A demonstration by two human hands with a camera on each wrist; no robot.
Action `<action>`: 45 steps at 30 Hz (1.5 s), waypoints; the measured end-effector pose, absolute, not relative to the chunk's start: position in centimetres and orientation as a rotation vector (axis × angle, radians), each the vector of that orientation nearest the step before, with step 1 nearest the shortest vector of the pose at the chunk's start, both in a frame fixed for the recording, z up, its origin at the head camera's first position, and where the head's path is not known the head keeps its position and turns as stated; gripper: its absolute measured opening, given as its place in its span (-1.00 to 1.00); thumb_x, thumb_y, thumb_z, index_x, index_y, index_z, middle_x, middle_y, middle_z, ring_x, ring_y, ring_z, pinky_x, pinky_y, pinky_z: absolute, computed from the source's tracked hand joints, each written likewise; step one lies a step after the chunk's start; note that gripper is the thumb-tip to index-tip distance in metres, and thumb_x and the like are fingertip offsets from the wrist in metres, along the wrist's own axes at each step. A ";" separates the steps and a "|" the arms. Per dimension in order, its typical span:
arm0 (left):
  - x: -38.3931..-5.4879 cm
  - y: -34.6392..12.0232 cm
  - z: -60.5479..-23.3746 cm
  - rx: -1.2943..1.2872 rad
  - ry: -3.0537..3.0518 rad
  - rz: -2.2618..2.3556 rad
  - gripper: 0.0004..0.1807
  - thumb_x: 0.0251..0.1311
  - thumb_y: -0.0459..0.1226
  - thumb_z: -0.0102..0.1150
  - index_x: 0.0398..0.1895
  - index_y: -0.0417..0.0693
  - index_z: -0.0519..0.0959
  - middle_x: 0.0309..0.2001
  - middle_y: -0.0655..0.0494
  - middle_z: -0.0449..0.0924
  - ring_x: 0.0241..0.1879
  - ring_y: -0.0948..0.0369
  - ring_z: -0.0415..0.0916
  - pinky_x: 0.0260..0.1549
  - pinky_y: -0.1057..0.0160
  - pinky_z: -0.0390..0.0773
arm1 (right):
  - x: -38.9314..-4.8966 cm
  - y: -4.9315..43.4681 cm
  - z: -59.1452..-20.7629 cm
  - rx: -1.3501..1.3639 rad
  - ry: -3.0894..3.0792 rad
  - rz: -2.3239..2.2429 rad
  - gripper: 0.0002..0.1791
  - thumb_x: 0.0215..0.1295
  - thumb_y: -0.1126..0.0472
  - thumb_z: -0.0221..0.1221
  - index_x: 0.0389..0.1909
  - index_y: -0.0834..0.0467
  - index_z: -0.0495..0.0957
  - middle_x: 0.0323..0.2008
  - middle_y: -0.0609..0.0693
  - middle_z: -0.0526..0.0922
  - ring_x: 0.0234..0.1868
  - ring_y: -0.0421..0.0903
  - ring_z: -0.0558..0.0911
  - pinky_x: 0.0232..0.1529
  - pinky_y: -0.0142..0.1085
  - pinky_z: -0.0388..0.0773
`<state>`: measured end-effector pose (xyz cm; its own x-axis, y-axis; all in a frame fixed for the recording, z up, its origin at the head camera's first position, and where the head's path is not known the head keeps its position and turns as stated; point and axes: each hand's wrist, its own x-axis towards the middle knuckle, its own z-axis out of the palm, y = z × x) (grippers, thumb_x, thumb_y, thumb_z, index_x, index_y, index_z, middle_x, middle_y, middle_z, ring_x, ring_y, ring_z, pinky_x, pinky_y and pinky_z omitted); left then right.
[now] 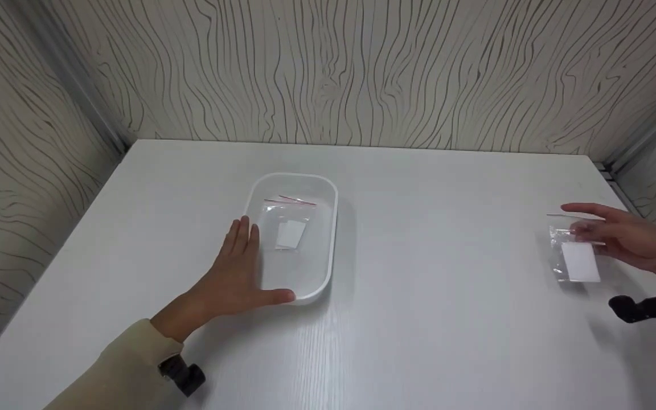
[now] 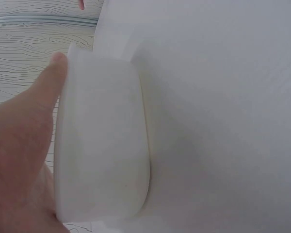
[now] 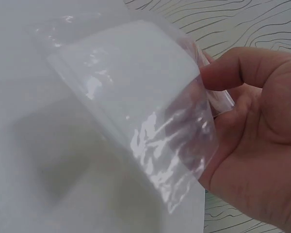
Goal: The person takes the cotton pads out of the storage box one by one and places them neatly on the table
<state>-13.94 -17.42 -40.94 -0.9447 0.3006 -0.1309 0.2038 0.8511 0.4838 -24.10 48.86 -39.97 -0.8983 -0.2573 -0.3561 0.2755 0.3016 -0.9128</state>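
A white plastic tub [image 1: 332,245] stands on the table, left of centre. My left hand [image 1: 234,279] rests against its left side with fingers straight, the thumb at the near rim. In the left wrist view, the thumb touches the upper edge of the tub [image 2: 102,136]. Inside the tub lie overlapping clear zip bags [image 1: 290,225] with white pieces in them. Far to the right, my right hand [image 1: 630,236] pinches another clear zip bag [image 1: 579,262] by its upper part, above the table. A flat white piece [image 3: 131,68] shows through that bag's film in the right wrist view.
The white table [image 1: 447,273] runs back to a wood-grain patterned wall [image 1: 328,74]. Similar panels stand at both sides, with grey metal strips at the corners. A black strap mount [image 1: 183,373] sits on the left sleeve, another [image 1: 641,309] at the right wrist.
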 end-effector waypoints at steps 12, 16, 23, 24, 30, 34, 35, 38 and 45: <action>-14.0 -17.3 -40.9 0.370 2.818 0.715 0.53 -0.06 0.47 0.30 0.58 -0.43 -0.23 0.60 -0.34 -0.50 0.59 -0.18 -0.58 0.50 -0.20 -0.21 | -24.0 49.3 -40.4 0.102 2.275 -1.389 -0.66 0.58 0.24 0.04 -0.03 -0.33 0.61 -0.13 -0.38 0.60 -0.16 -0.24 0.58 -0.14 -0.35 0.64; -14.0 -17.3 -40.8 0.367 2.815 0.721 0.53 -0.06 0.46 0.30 0.58 -0.44 -0.23 0.60 -0.34 -0.50 0.58 -0.18 -0.58 0.50 -0.20 -0.20 | -24.1 49.4 -40.4 0.114 2.375 -1.326 -0.78 0.62 0.11 0.00 -0.02 -0.30 0.56 -0.21 -0.37 0.61 -0.20 -0.35 0.59 -0.17 -0.43 0.62; -14.0 -17.3 -40.9 0.368 2.812 0.714 0.54 -0.08 0.49 0.29 0.58 -0.43 -0.23 0.60 -0.33 -0.51 0.59 -0.17 -0.58 0.51 -0.19 -0.20 | -24.0 49.3 -41.2 0.085 2.578 -1.168 -0.52 0.58 0.02 0.07 0.25 0.32 0.36 -0.22 -0.45 0.52 -0.22 -0.40 0.58 -0.20 -0.39 0.64; -14.0 -17.3 -40.9 0.370 2.813 0.711 0.54 -0.08 0.49 0.28 0.59 -0.42 -0.23 0.60 -0.33 -0.51 0.59 -0.17 -0.58 0.51 -0.19 -0.20 | -24.0 49.3 -41.3 0.084 2.588 -1.156 -0.49 0.57 0.02 0.08 0.26 0.34 0.34 -0.22 -0.45 0.51 -0.22 -0.40 0.59 -0.21 -0.38 0.65; -14.0 -17.3 -40.9 0.372 2.814 0.709 0.55 -0.08 0.50 0.27 0.58 -0.43 -0.23 0.60 -0.33 -0.52 0.58 -0.18 -0.59 0.51 -0.19 -0.22 | -24.3 49.2 -41.5 0.057 2.612 -1.123 -0.48 0.54 0.01 0.13 0.24 0.32 0.36 -0.19 -0.38 0.52 -0.23 -0.33 0.61 -0.22 -0.35 0.65; -14.0 -17.3 -40.9 0.374 2.819 0.704 0.55 -0.09 0.51 0.27 0.58 -0.44 -0.22 0.60 -0.34 -0.50 0.58 -0.18 -0.57 0.51 -0.19 -0.21 | -24.4 49.0 -41.5 0.042 2.644 -1.050 -0.39 0.55 0.00 0.11 0.31 0.41 0.28 0.02 0.08 0.59 -0.22 -0.32 0.60 -0.22 -0.36 0.63; -14.0 -17.2 -40.9 0.374 2.820 0.700 0.55 -0.09 0.50 0.27 0.58 -0.44 -0.22 0.60 -0.34 -0.50 0.58 -0.18 -0.57 0.51 -0.19 -0.20 | -24.3 49.0 -41.6 0.042 2.653 -1.029 -0.38 0.56 -0.01 0.09 0.33 0.42 0.27 0.10 0.23 0.54 -0.21 -0.32 0.59 -0.22 -0.37 0.63; -14.0 -17.3 -40.9 0.369 2.820 0.701 0.55 -0.09 0.50 0.28 0.58 -0.44 -0.22 0.60 -0.34 -0.50 0.59 -0.18 -0.57 0.50 -0.19 -0.19 | -24.3 48.8 -41.7 0.050 2.678 -0.984 -0.38 0.59 0.01 0.03 0.35 0.44 0.24 0.26 0.52 0.33 -0.19 -0.30 0.57 -0.23 -0.40 0.60; -14.0 -17.3 -40.9 0.372 2.821 0.718 0.55 -0.09 0.50 0.28 0.58 -0.44 -0.21 0.60 -0.35 -0.49 0.58 -0.18 -0.57 0.50 -0.20 -0.18 | -24.3 48.5 -41.9 0.073 2.797 -0.981 -0.52 0.59 0.11 0.01 0.27 0.43 0.36 0.00 0.17 0.60 -0.27 -0.39 0.55 -0.28 -0.45 0.59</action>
